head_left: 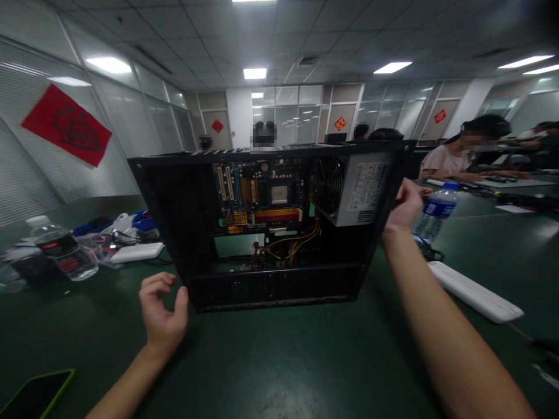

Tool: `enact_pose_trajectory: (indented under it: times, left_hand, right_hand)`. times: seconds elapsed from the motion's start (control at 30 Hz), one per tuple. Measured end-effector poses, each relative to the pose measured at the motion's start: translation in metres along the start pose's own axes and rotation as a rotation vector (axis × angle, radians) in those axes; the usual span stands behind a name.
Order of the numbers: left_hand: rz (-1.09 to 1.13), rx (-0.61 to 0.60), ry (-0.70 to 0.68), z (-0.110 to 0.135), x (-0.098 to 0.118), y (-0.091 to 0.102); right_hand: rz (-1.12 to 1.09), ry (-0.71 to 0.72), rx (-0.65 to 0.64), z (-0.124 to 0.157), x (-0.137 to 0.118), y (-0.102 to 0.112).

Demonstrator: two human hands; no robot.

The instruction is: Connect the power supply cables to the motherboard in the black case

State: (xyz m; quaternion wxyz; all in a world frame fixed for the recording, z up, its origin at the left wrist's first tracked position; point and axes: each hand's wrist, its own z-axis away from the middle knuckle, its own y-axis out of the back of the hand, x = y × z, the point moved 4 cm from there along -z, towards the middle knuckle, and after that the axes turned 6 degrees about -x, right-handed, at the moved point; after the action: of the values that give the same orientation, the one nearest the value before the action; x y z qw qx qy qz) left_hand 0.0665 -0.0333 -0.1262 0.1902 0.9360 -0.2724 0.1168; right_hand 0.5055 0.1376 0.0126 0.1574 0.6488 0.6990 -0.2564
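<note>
The black metal computer case stands open-sided, its green motherboard still fitted, right hand clamping its top-right edge, left hand half-curled, empty, beside its lower corner.

I've got open desk in front of the PC case. Left side is blocked by the water bottle, right side by the white keyboard and second bottle. Phone sits at the near-left corner.

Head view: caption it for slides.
Right hand grips an open computer case on a green table; left hand hovers beside its lower corner.
</note>
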Motion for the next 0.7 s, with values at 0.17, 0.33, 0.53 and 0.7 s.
enact_pose_trajectory:
  times: [0.17, 0.33, 0.53, 0.7]
  left_hand:
    - [-0.054, -0.495, -0.564, -0.032, 0.069, -0.014]
    - [-0.139, -0.949, -0.517, -0.086, 0.121, -0.061]
    - [-0.297, -1.267, 0.003, -0.132, 0.119, -0.087]
    - [-0.176, -1.260, 0.146, -0.143, 0.102, -0.086]
  right_hand:
    - [-0.107, 0.245, -0.125, 0.002, -0.076, 0.014]
    - [0.552, -0.112, -0.907, 0.055, -0.067, -0.084]
    - [0.926, -0.579, -1.532, 0.094, 0.058, -0.139]
    - [0.645, -0.653, -1.668, 0.107, 0.084, -0.147]
